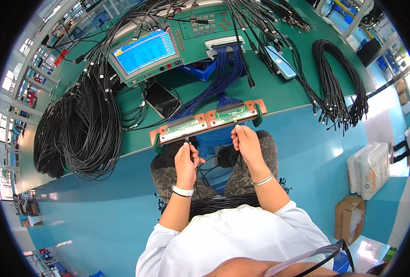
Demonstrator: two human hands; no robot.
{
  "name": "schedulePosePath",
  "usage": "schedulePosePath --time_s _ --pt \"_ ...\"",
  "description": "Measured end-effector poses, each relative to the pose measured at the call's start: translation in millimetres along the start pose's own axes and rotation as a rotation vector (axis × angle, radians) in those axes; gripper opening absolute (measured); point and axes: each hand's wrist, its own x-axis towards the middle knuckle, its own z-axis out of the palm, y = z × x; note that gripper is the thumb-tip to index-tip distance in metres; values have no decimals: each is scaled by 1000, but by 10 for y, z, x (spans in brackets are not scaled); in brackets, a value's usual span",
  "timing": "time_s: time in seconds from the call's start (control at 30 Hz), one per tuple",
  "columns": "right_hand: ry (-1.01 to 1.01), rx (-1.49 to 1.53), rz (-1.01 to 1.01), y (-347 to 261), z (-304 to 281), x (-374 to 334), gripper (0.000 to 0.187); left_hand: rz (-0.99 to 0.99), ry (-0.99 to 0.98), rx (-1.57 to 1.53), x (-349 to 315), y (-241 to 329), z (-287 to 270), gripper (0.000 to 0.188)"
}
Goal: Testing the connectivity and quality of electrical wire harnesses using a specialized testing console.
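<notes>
My left hand (pixel 186 159) is closed on one connector end of a black cable, held up against the front edge of a long test fixture (pixel 182 130) with green circuit boards and copper-coloured blocks. My right hand (pixel 245 140) pinches the cable's other end at the fixture's right half. Between my hands the black cable (pixel 206 172) hangs in a loop over my lap. Whether either plug sits inside its socket I cannot tell. Blue ribbon wires (pixel 220 74) run from the fixture back to a green tester (pixel 145 53) with a lit blue screen.
Thick bundles of black cables (pixel 82 134) hang over the table's left edge; another coil (pixel 338 83) lies at the right. A phone (pixel 162 99) rests behind the fixture, a light-blue case (pixel 280 62) farther right. More cables (pixel 223 203) lie across my lap. Plastic-wrapped packages (pixel 370 170) and a carton (pixel 349 218) stand on the floor.
</notes>
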Motion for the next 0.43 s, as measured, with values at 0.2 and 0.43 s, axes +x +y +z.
schedulePosePath --time_s 0.2,0.43 --pt "2 14 59 -51 -8 8 27 24 49 -51 45 -5 40 31" --pt "-45 -168 43 -61 -85 64 26 19 193 -55 45 -27 141 33"
